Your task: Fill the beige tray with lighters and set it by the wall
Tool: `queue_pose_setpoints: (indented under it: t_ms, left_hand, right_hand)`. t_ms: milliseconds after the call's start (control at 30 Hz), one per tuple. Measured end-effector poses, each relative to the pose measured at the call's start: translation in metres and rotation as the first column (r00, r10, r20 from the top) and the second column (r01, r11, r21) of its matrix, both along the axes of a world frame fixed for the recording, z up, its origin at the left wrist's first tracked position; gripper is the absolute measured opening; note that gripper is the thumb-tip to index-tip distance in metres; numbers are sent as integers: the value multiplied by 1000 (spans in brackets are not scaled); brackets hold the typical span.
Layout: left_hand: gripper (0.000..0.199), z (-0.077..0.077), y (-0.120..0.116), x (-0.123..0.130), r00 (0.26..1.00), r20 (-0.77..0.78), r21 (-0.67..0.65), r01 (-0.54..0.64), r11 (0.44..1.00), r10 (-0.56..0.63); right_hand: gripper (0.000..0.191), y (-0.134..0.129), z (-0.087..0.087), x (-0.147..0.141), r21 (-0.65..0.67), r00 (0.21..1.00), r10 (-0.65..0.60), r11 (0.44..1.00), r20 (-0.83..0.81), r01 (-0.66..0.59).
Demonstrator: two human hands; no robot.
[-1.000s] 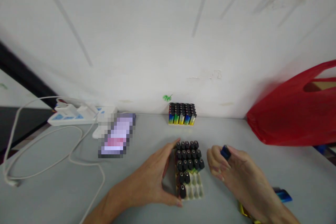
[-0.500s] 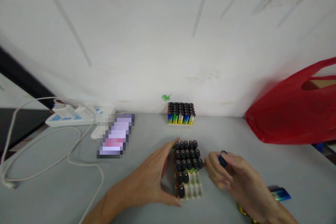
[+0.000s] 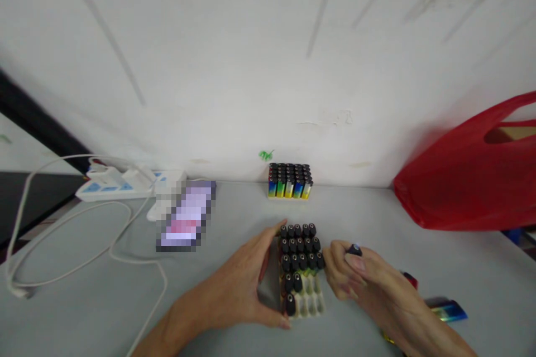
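Several black-topped lighters (image 3: pixel 301 245) stand upright in a pale tray (image 3: pixel 312 307) with slots, filling its far rows. Bare slots show at its near right. My left hand (image 3: pixel 234 281) spans the tray's left side, index finger at the far end and thumb at the near end, gripping it. Just right of the tray, my right hand (image 3: pixel 352 273) is closed around a dark-topped lighter (image 3: pixel 355 249); only its end shows above the fingers. Beside my right wrist lies a blue and yellow lighter (image 3: pixel 450 310). A red one (image 3: pixel 410 279) and something yellow are partly hidden by the arm.
A second tray of colourful lighters (image 3: pixel 290 184) stands against the wall. At left are a blurred-out phone (image 3: pixel 186 217), a white power strip (image 3: pixel 113 189) and a looped white cable (image 3: pixel 121 256). A red bag (image 3: pixel 469 184) stands at the right.
My right hand has turned a little and shifted slightly left, still holding the lighter. A red lighter now shows behind the right wrist. My left hand keeps its place on the tray.
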State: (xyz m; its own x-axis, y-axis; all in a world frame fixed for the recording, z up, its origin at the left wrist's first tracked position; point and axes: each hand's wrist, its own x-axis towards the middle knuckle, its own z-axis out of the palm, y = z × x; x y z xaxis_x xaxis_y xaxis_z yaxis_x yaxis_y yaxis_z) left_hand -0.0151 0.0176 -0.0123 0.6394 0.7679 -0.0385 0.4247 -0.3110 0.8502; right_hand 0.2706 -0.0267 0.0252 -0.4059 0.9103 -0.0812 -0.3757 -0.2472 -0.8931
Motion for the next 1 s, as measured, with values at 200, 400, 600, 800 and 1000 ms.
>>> queue_pose_setpoints:
  t_ms: [200,400,600,800,1000]
  left_hand:
    - [152,1,0,0,1000,10,8,6,1000,-6]
    - [152,2,0,0,1000,7,13,6,1000,-6]
    - [150,0,2,1,1000,20,30,12,999,-13]
    - [151,1,1,0,1000,8,23,11,1000,-11]
    - [154,-4,0,-2,1000,12,32,7,999,-8]
  right_hand:
    - [61,4,-6,0,44,1000,3,999,29,-4]
    - [44,1,-11,0,114,981,-171,980,86,161]
    - [41,-4,0,6,421,882,-347,886,320,195]
    - [33,-11,2,12,515,786,-349,856,510,45]
    - [32,-11,4,8,616,784,-314,781,536,-108]
